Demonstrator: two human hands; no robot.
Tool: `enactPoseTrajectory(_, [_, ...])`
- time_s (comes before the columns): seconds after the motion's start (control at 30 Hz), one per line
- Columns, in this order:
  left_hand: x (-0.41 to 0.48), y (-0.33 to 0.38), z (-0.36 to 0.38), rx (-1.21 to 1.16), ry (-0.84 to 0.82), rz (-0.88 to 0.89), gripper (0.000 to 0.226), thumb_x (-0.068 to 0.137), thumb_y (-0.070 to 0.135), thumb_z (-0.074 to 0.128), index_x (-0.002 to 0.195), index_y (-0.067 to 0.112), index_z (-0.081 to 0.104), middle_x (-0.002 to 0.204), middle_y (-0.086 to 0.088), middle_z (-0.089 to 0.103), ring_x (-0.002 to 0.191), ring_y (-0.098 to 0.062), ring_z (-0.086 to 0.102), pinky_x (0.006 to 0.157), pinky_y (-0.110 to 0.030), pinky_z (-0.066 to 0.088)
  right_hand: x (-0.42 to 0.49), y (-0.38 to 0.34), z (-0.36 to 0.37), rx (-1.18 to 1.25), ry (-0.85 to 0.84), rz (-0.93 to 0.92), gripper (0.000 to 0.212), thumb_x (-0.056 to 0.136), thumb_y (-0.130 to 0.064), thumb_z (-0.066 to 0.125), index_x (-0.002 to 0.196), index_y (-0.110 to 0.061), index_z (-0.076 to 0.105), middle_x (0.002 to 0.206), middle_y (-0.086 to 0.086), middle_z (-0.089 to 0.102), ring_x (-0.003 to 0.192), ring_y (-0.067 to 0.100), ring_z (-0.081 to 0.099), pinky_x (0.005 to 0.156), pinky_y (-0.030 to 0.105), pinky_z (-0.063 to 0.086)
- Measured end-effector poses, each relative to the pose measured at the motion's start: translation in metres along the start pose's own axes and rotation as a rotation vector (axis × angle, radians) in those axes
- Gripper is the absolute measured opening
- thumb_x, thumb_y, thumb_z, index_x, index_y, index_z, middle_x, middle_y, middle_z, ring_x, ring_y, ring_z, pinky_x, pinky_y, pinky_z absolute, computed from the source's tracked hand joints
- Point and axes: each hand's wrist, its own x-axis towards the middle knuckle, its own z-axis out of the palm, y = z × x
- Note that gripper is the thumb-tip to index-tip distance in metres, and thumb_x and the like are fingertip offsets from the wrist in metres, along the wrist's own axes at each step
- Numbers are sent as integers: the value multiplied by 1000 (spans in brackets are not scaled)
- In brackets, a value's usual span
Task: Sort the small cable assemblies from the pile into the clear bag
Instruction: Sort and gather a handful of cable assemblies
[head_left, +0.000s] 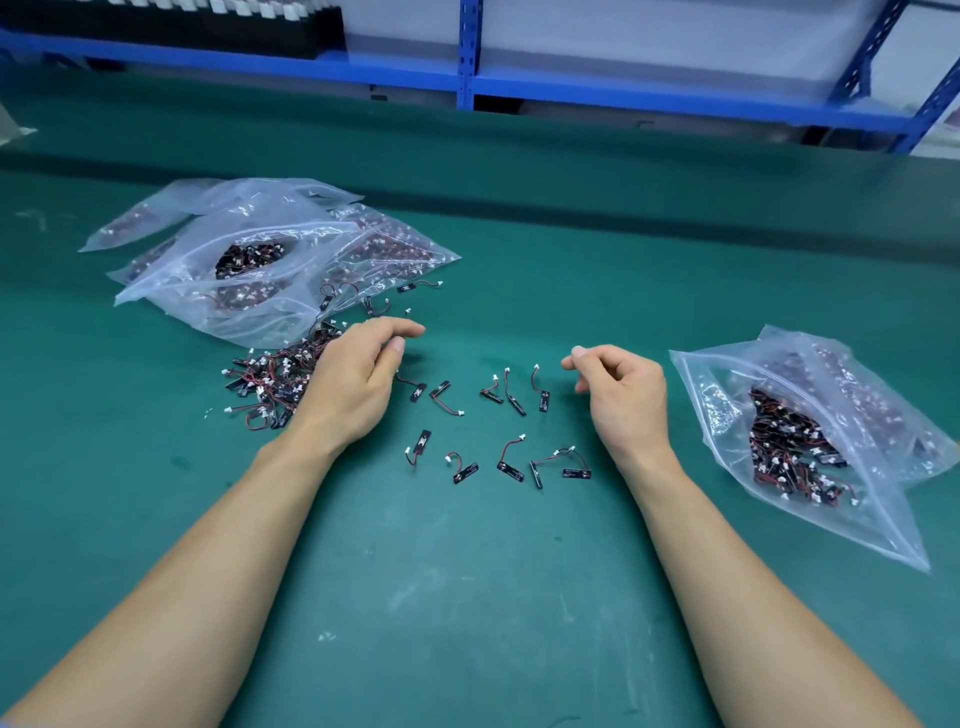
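The small cable assemblies, each a black tab with a short red-and-black wire ending in a white plug, lie in two groups on the green-matted bench (467, 597). A tangled pile (270, 382) sits at the left, and a loose spread of single pieces (544, 400) lies in two rough rows that run left to right between the hands. The singles point every way, some nearly upright in the view and some slanted, so there is no common long axis to line up with. The left hand (358, 374) hovers at the pile's right edge and partly covers it. Its fingers are loosely curled, its thumb is near its forefinger, and I can see nothing held in it. The right hand (626, 395) hangs just right of the far row of singles, also loosely curled with its thumb tip close to its forefinger, and it appears to hold nothing either. The clear zip-top plastic bag (722, 395), already part-filled with assemblies, lies to the right of the right hand, with its mouth seemingly turned towards that hand. That makes the right hand the likelier one to carry pieces across, while the left feeds from the pile. Behind the pile is a heap of similar filled clear bags (176, 286), and blue metal shelving (467, 52) stands beyond the bench.
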Motion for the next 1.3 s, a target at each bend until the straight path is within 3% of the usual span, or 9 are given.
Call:
enactPoseTrajectory(0.17, [0,0,3,-36,-84,-17,26,103,14,47,120,20,66,116,10,68,110,-8,59,94,-14,38,0,1,1,-7,-16,1,26,94,-25,64,70,-24,74,51,-13,54,51,3,43,52,12,33])
enactPoseTrajectory(0.3, [1,-4,4,11,-82,-62,25,103,22,49,121,22,65,115,6,68,109,-15,58,97,-32,41,0,1,1,-8,-19,-4,26,94,-24,64,70,-23,74,50,-13,54,50,2,42,52,12,32])
enactPoseTrajectory(0.47, [2,-6,4,4,-34,-96,24,102,27,50,119,24,66,111,7,68,106,-17,57,95,-36,42,-1,0,0,-13,-23,-3,25,94,-24,64,71,-22,74,49,-14,54,50,1,43,52,12,33])
enactPoseTrajectory(0.7, [1,-4,5,-79,-30,-110,24,103,24,48,117,25,68,113,13,69,108,-8,59,90,-22,39,-2,0,0,-5,-19,5,25,94,-24,64,72,-19,75,49,-13,54,50,1,44,52,12,33])
enactPoseTrajectory(1.03, [2,-6,5,-16,-48,-106,26,103,23,46,120,24,66,117,8,68,113,-16,58,102,-37,42,-2,0,0,-16,-21,-12,27,95,-24,64,70,-22,74,50,-12,54,51,2,45,53,13,34])
enactPoseTrajectory(1.3, [1,-6,5,-60,-29,-123,28,104,18,44,119,21,67,115,8,69,111,-11,59,97,-27,40,-3,-1,-1,-11,-21,-11,27,95,-24,65,70,-22,74,51,-11,55,52,2,46,54,12,34])
